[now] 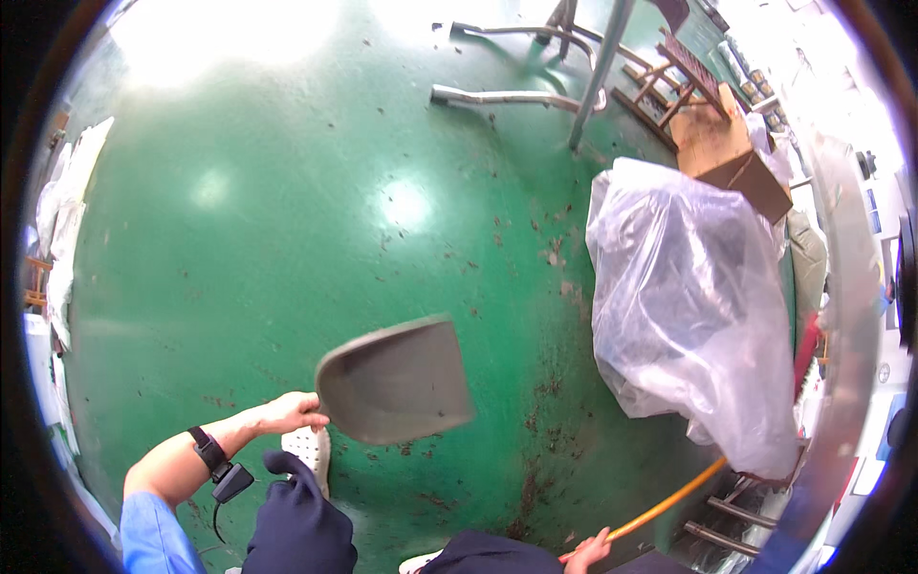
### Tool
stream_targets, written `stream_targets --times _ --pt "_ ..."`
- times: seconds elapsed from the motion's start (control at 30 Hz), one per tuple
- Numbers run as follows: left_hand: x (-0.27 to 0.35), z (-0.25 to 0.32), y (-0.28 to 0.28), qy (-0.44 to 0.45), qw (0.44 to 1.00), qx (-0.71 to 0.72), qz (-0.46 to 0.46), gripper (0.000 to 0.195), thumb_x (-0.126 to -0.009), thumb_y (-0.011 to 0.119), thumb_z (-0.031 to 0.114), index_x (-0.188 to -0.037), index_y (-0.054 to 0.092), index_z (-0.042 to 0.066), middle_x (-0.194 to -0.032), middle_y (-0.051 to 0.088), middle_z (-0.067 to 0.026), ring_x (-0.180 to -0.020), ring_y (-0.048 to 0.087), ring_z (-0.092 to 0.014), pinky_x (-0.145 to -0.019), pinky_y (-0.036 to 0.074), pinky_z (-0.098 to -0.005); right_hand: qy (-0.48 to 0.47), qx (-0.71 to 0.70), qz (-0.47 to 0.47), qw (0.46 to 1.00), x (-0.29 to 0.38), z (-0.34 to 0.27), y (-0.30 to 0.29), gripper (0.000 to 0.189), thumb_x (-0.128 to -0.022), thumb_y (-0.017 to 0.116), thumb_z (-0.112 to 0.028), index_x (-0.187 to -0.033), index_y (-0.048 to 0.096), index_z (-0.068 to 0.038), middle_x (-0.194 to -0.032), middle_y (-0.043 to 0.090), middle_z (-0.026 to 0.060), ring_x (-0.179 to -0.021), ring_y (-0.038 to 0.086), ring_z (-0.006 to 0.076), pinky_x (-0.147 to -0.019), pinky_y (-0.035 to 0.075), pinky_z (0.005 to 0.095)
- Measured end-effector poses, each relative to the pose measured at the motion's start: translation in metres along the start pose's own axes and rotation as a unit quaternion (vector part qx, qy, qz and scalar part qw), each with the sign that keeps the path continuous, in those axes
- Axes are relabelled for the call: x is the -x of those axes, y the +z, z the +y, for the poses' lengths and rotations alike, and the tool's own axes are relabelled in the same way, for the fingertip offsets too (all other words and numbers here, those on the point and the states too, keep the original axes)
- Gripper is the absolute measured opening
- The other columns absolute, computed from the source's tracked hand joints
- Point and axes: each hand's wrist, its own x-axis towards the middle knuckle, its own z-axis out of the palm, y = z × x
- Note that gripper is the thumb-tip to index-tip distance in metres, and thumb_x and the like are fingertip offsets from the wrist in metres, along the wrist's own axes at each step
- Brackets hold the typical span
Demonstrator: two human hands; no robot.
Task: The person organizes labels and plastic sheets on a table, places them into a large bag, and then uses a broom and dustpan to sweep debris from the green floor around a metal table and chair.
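Observation:
My left hand (297, 413) grips the short handle end of a grey plastic dustpan (398, 380), held in front of my white perforated clog (310, 453). The pan looks hollow side up, with nothing plain to see in it. At the bottom right, my right hand (589, 551) is closed around a long orange-yellow pole (663, 504), whose far end passes beside a plastic-covered heap. Brown debris (532, 473) is strewn over the green floor (251, 287), thickest in a band to the right of the dustpan.
A large clear plastic bag or sheet (688, 308) covers something dark at the right. Behind it stand a cardboard box (739, 172) and a wooden stool (688, 72) lying tipped. Metal tube legs (513, 97) reach in at the top. Wooden rungs (724, 538) lie at the lower right.

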Motion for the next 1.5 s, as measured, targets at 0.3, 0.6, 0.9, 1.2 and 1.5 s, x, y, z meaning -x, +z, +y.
stream_targets --times 0.3,0.6,0.9,1.2,1.5 --pt "0.175 0.063 -0.113 0.001 0.863 0.346 0.367 0.011 -0.067 0.056 -0.001 -0.077 0.053 -0.001 -0.061 0.055 -0.0043 -0.044 0.049 -0.012 -0.044 0.045 -0.0250 0.056 -0.100 0.039 0.993 0.067 -0.153 0.016 0.043 -0.085 0.060 -0.035 -0.060 0.031 -0.014 -0.043 0.029 -0.0040 -0.031 0.025 0.0071 -0.029 0.020 0.0248" --pt "0.357 0.165 -0.194 0.019 0.751 0.543 0.377 0.013 -0.071 0.049 0.003 -0.084 0.049 0.005 -0.098 0.059 -0.0177 -0.072 0.062 -0.024 -0.060 0.054 -0.0335 0.089 0.002 -0.034 0.995 0.207 -0.272 -0.086 0.047 -0.085 0.057 -0.042 -0.057 0.035 -0.011 -0.042 0.034 -0.0001 -0.029 0.031 0.0111 -0.027 0.025 0.0273" --pt "0.342 0.402 -0.410 0.193 0.794 0.513 0.263 0.037 -0.073 0.045 0.000 -0.110 0.050 0.002 -0.117 0.054 -0.0137 -0.112 0.050 -0.028 -0.095 0.041 -0.0465 0.014 0.213 -0.174 0.961 0.343 -0.448 -0.110 0.042 -0.088 0.050 -0.040 -0.083 0.060 0.001 -0.068 0.059 0.0137 -0.059 0.052 0.0268 -0.056 0.042 0.0380" --pt "0.158 0.709 -0.560 0.225 0.864 0.375 0.250 0.049 -0.069 0.047 0.005 -0.118 0.051 0.007 -0.124 0.049 0.0014 -0.095 0.048 -0.015 -0.087 0.041 -0.0358 0.007 0.315 -0.215 0.925 0.349 -0.563 -0.003 0.049 -0.086 0.047 -0.048 -0.080 0.062 -0.001 -0.077 0.060 0.0215 -0.077 0.056 0.0380 -0.066 0.041 0.0440" --pt "-0.052 0.805 -0.649 0.197 0.912 0.249 0.259 0.036 -0.059 0.057 0.002 -0.094 0.065 0.005 -0.065 0.052 -0.0007 -0.048 0.037 -0.009 -0.040 0.027 -0.0268 0.042 0.404 -0.172 0.898 0.419 -0.677 0.067 0.050 -0.084 0.046 -0.054 -0.076 0.060 -0.006 -0.074 0.060 0.0182 -0.072 0.057 0.0380 -0.063 0.042 0.0471"
